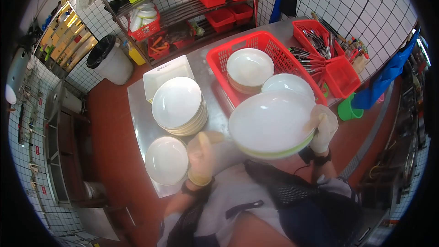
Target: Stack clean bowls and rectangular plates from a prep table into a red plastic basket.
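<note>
My right hand (325, 127), in a pale glove, grips the right edge of a large white plate (272, 121) with a green-tinted underside. That plate is held tilted at the near side of the table and overlaps the red basket in this view. My gloved left hand (201, 157) is open and slightly blurred, its fingers apart and nothing between them. Just left of it lies a round white plate (166, 160). Above it stands a tall stack of white plates (177, 103). Inside the red basket (219, 71) are stacked white bowls (250, 67) and another white dish (289, 86).
A rectangular white tray (167, 74) sits at the back left of the steel table (137, 105). Cutlery fills a red container (320, 36) at the right, beside a smaller red bin (342, 77). Behind are a metal shelf (176, 16) and a grey trash can (112, 64).
</note>
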A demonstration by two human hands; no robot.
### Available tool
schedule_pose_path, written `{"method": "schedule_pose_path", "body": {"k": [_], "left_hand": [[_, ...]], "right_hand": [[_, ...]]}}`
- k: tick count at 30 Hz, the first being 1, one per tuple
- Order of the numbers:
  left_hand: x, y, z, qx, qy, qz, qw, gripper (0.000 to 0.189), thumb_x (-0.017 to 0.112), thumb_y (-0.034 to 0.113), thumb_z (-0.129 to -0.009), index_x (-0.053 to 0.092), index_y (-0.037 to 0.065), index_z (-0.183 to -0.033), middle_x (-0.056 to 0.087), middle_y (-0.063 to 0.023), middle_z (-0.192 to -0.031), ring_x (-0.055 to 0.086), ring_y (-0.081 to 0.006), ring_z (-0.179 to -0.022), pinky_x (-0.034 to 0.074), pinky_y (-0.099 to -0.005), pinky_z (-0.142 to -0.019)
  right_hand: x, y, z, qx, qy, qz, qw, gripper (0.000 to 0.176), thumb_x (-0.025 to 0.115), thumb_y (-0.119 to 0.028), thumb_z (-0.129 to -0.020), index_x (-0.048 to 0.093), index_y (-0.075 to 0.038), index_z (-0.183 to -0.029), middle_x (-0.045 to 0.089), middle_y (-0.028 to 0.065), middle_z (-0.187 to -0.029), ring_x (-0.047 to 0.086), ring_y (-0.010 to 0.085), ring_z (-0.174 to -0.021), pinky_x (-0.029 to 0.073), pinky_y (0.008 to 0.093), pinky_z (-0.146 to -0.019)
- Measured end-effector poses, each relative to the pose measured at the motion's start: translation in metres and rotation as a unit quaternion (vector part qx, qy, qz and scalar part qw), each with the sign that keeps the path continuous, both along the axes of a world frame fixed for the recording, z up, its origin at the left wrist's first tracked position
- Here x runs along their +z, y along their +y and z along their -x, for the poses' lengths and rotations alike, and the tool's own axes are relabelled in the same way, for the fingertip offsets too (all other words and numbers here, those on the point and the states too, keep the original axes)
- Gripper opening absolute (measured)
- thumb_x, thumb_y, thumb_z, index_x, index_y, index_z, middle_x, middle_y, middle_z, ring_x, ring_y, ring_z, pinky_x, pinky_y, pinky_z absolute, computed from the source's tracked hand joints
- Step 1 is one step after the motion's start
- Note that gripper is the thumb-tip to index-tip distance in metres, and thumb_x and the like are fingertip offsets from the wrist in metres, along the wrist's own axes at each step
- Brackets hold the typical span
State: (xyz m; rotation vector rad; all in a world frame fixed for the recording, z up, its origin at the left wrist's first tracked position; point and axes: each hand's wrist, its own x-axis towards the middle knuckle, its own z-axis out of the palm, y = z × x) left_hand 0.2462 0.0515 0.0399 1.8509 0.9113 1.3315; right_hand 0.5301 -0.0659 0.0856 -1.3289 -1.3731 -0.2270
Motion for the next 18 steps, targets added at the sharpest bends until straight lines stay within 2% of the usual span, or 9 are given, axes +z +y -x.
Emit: {"method": "schedule_pose_path", "body": {"k": [2,4,5,7,8,10,12,15,18], "left_hand": [[-0.005,0.002,0.013,0.048,0.02,0.023,0.998,0.044,0.041,0.013,-0.107,0.071,-0.003,-0.079,0.069,-0.0108,-0.074,0.065,-0.0209,-0.066,0.05,-0.0334,-0.069],[-0.017,0.005,0.033,0.043,-0.025,0.209,0.977,0.05,0.042,0.021,-0.109,0.07,-0.002,-0.074,0.067,-0.0069,-0.07,0.06,-0.0155,-0.065,0.047,-0.0313,-0.065],[-0.016,0.003,0.04,0.046,-0.022,0.208,0.977,0.05,0.042,0.021,-0.109,0.07,-0.002,-0.074,0.067,-0.0069,-0.07,0.06,-0.0155,-0.065,0.047,-0.0313,-0.065],[-0.013,0.001,0.055,0.143,0.002,0.225,0.964,0.057,0.045,0.03,-0.108,0.068,-0.001,-0.066,0.063,-0.0034,-0.065,0.054,-0.0136,-0.061,0.043,-0.0287,-0.063],[-0.015,-0.001,0.064,0.143,0.006,0.224,0.964,0.057,0.045,0.03,-0.108,0.068,-0.001,-0.066,0.063,-0.0034,-0.065,0.054,-0.0136,-0.061,0.043,-0.0287,-0.063],[-0.02,-0.007,0.08,0.23,0.007,0.248,0.941,0.061,0.046,0.039,-0.107,0.064,0.001,-0.063,0.062,-0.0046,-0.068,0.056,-0.0151,-0.074,0.042,-0.032,-0.078],[-0.026,-0.01,0.089,0.25,0.009,0.242,0.937,0.062,0.046,0.039,-0.107,0.063,0.001,-0.061,0.062,-0.0049,-0.068,0.056,-0.0165,-0.073,0.042,-0.0329,-0.08],[-0.028,-0.012,0.095,0.292,0.022,0.238,0.926,0.064,0.045,0.041,-0.107,0.061,0.001,-0.059,0.062,-0.0057,-0.066,0.057,-0.0188,-0.072,0.042,-0.0342,-0.083],[-0.031,-0.012,0.1,0.319,0.02,0.245,0.916,0.066,0.045,0.043,-0.106,0.059,0.001,-0.057,0.061,-0.0062,-0.064,0.058,-0.0196,-0.071,0.043,-0.0345,-0.083]], "right_hand": [[-0.012,0.0,-0.024,-0.033,-0.04,0.003,0.999,0.022,0.053,-0.006,-0.082,0.055,-0.004,-0.061,0.055,0.01,-0.064,0.05,0.0266,-0.057,0.037,0.0373,-0.054],[-0.027,-0.002,-0.049,-0.062,-0.214,0.114,0.968,0.008,0.058,-0.002,-0.084,0.064,-0.001,-0.079,0.062,0.0125,-0.08,0.058,0.0292,-0.071,0.045,0.0401,-0.062],[-0.034,0.006,-0.053,-0.061,-0.211,0.113,0.969,0.008,0.058,-0.002,-0.084,0.064,-0.001,-0.079,0.062,0.0125,-0.08,0.058,0.0292,-0.071,0.045,0.0401,-0.062],[-0.049,0.027,-0.063,-0.175,-0.244,-0.007,0.954,0.024,0.049,-0.003,-0.082,0.047,-0.005,-0.059,0.048,0.0088,-0.058,0.047,0.0302,-0.056,0.033,0.0422,-0.055],[-0.057,0.031,-0.074,-0.172,-0.241,-0.001,0.955,0.028,0.048,-0.002,-0.085,0.045,-0.006,-0.058,0.05,0.0085,-0.059,0.047,0.0307,-0.057,0.034,0.0428,-0.055],[-0.083,0.037,-0.098,-0.193,-0.245,-0.009,0.95,0.029,0.047,-0.003,-0.088,0.046,-0.005,-0.059,0.05,0.0087,-0.059,0.047,0.0312,-0.057,0.034,0.043,-0.056],[-0.093,0.043,-0.11,-0.209,-0.249,-0.018,0.945,0.03,0.046,-0.003,-0.09,0.047,-0.005,-0.06,0.051,0.0088,-0.059,0.048,0.0317,-0.057,0.035,0.0433,-0.056],[-0.097,0.051,-0.12,-0.153,-0.247,-0.032,0.956,0.031,0.045,-0.003,-0.093,0.048,-0.004,-0.062,0.052,0.0097,-0.06,0.048,0.0326,-0.057,0.036,0.044,-0.057],[-0.114,0.053,-0.132,-0.199,-0.341,-0.049,0.917,0.023,0.048,0.0,-0.092,0.05,-0.003,-0.069,0.052,0.0091,-0.061,0.049,0.0328,-0.058,0.037,0.0438,-0.058]]}}
